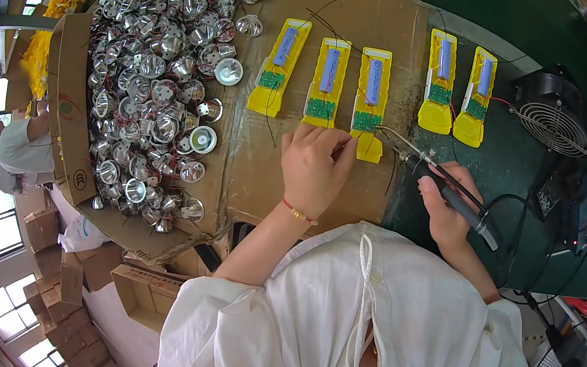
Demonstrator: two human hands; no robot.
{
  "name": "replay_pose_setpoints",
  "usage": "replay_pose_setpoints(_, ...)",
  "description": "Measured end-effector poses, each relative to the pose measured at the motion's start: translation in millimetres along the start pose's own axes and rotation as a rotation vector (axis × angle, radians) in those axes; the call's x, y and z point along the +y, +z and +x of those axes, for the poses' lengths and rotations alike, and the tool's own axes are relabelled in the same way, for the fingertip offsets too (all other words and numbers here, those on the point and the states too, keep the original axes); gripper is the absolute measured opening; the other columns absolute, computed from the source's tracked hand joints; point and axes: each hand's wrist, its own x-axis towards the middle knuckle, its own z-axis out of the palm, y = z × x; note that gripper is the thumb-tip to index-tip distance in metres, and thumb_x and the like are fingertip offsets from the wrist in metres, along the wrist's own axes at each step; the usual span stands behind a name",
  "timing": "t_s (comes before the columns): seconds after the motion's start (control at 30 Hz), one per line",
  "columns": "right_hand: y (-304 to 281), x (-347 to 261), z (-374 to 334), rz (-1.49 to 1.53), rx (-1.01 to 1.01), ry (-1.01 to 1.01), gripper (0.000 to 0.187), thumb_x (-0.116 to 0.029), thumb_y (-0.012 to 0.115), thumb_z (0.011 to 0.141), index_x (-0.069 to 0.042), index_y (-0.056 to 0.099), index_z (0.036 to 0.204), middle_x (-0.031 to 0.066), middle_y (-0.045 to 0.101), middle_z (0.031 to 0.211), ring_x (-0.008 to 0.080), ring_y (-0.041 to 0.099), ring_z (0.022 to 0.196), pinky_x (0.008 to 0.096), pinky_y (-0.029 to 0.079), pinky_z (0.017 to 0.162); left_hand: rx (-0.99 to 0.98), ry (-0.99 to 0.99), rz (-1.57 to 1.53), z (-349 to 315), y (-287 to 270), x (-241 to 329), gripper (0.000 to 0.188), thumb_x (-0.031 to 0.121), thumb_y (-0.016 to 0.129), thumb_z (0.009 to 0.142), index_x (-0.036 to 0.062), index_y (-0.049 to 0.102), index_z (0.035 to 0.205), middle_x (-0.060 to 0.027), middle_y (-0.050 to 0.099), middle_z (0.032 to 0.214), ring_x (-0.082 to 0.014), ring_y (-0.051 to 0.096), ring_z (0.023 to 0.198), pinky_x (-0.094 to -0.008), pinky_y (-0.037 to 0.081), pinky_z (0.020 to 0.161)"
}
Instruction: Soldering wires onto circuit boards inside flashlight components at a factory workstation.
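My right hand (447, 209) is closed around the dark handle of a soldering iron (450, 193). The iron's bent metal tip reaches the green circuit board (367, 122) in the third yellow plastic housing (369, 149) from the left. A blue cylindrical battery (374, 82) lies in that housing above the board. My left hand (317, 166) has its fingers curled together just below the second yellow housing (321, 120), close to the third. Whatever its fingertips hold is hidden. To the left lies another yellow housing (264, 97), also with battery, board and thin dark wires.
A cardboard tray (67, 110) heaped with silvery reflector cups (152, 66) stands on the left. Two more yellow housings (435, 117) lie on the green bench at right, beside a black fan with a wire guard (552, 130). Cables hang behind my right hand. Another person (22, 141) is far left.
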Motion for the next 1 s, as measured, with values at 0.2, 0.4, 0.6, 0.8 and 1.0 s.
replay_pose_setpoints(0.2,2.9,0.5,3.5,0.017,0.015,0.011,0.016,-0.006,0.067,0.076,0.002,0.057,0.085,0.006,0.058,0.074,0.0087,0.052,0.063,0.0216,0.042,0.057,-0.018,0.001,0.041,2.9,1.5,-0.6,0.007,0.015,0.066,0.072,0.0108,0.062,0.068,-0.0005,0.06,0.063,-0.0201,0.053,0.068,-0.0347,0.035,0.067)
replay_pose_setpoints(0.4,2.8,4.6,1.4,-0.002,0.005,0.026,0.017,-0.006,0.067,0.076,0.003,0.057,0.087,0.0051,0.058,0.074,0.0078,0.053,0.063,0.0209,0.042,0.057,-0.023,0.001,0.06,4.2,2.8,-0.9,0.008,0.015,0.066,0.072,0.011,0.062,0.067,-0.0002,0.061,0.063,-0.0198,0.054,0.067,-0.0347,0.035,0.066)
replay_pose_setpoints(0.6,-0.4,5.5,0.2,0.188,0.097,0.124,0.017,-0.006,0.066,0.079,0.002,0.058,0.091,0.0035,0.058,0.076,0.0064,0.053,0.064,0.0188,0.042,0.056,-0.037,0.004,0.068,5.1,2.7,-2.1,0.008,0.016,0.067,0.071,0.0111,0.062,0.067,0.0003,0.061,0.063,-0.0195,0.054,0.066,-0.0344,0.035,0.066)
replay_pose_setpoints(0.8,-1.5,6.9,-0.2,0.177,0.077,0.131,0.017,-0.006,0.066,0.079,0.002,0.058,0.091,0.0027,0.057,0.075,0.0057,0.052,0.062,0.0183,0.04,0.054,-0.021,0.015,0.042,5.3,0.9,-0.6,0.008,0.014,0.067,0.071,0.0108,0.062,0.067,0.0,0.059,0.061,-0.0198,0.053,0.065,-0.0345,0.036,0.065)
replay_pose_setpoints(1.0,1.2,7.5,2.6,0.117,0.049,0.096,0.017,-0.007,0.067,0.078,0.001,0.058,0.089,0.0007,0.055,0.072,0.0039,0.047,0.06,0.0179,0.037,0.053,0.069,0.02,-0.03,6.3,4.0,-1.2,0.007,0.011,0.067,0.071,0.0095,0.061,0.068,-0.0017,0.056,0.07,-0.0218,0.052,0.068,-0.0357,0.038,0.065)
